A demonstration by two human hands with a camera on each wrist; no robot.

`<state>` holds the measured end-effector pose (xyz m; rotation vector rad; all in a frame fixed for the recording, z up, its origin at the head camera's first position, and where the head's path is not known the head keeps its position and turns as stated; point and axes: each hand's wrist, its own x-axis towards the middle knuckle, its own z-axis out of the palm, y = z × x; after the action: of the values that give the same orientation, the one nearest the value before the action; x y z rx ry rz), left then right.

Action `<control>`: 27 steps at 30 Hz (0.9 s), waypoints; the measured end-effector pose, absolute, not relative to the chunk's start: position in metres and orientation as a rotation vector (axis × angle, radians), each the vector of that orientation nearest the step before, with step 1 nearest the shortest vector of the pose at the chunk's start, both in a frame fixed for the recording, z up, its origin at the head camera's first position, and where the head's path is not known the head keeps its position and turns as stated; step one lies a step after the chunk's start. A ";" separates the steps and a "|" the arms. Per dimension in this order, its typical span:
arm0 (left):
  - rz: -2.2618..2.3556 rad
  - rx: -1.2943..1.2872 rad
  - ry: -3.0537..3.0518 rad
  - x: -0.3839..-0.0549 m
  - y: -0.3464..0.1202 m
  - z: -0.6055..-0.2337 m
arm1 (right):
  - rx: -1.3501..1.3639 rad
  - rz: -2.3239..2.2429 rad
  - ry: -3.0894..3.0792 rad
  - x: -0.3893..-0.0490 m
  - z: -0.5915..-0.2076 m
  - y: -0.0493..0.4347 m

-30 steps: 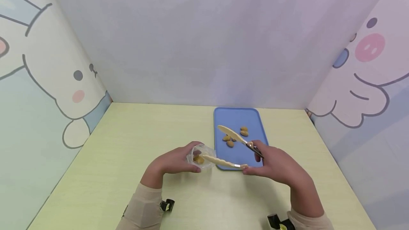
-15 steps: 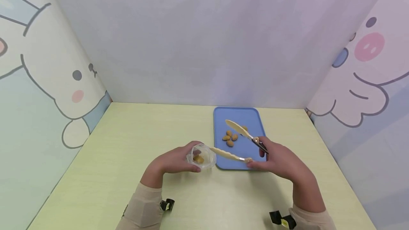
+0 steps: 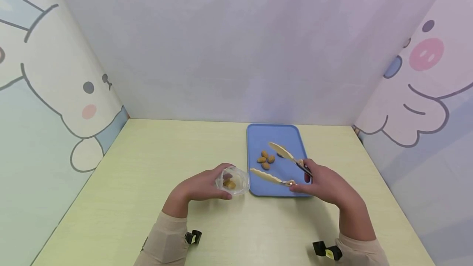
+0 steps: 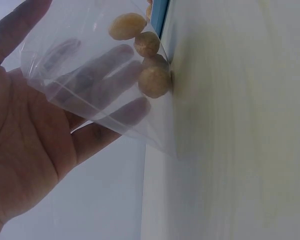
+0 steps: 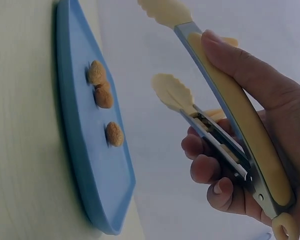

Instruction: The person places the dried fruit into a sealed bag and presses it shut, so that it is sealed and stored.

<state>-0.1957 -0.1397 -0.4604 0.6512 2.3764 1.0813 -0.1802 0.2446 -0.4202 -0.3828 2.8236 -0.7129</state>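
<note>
The tongs (image 5: 241,117) are held over the blue tray (image 3: 267,134), arms spread, the pale scalloped tips apart with nothing between them. The right hand (image 3: 325,182) grasps them, thumb along one handle and curled fingers against the other. Under and beside the tongs, brown nuts (image 3: 265,166) lie on the tray, four in a loose cluster (at least one more is partly covered by the upper arm). Just left of the tray, the left hand (image 3: 205,184) grips a clear container (image 3: 242,182) round its side; several nut pieces (image 4: 154,82) sit at its bottom, low by the desk (image 3: 166,147). Beyond rises a pale back wall (image 3: 221,44), flanked by a cartoon rabbit (image 3: 74,97) and a pink-snouted cartoon figure (image 3: 426,54).
</note>
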 end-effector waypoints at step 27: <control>1.079 0.658 2.372 -0.196 -0.140 -0.460 | -0.256 -0.737 2.645 -0.185 -0.435 0.247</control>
<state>-0.1959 -0.1397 -0.4595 0.6575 2.3716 1.0790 -0.1848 0.2469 -0.4351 -0.2555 2.6453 -0.7374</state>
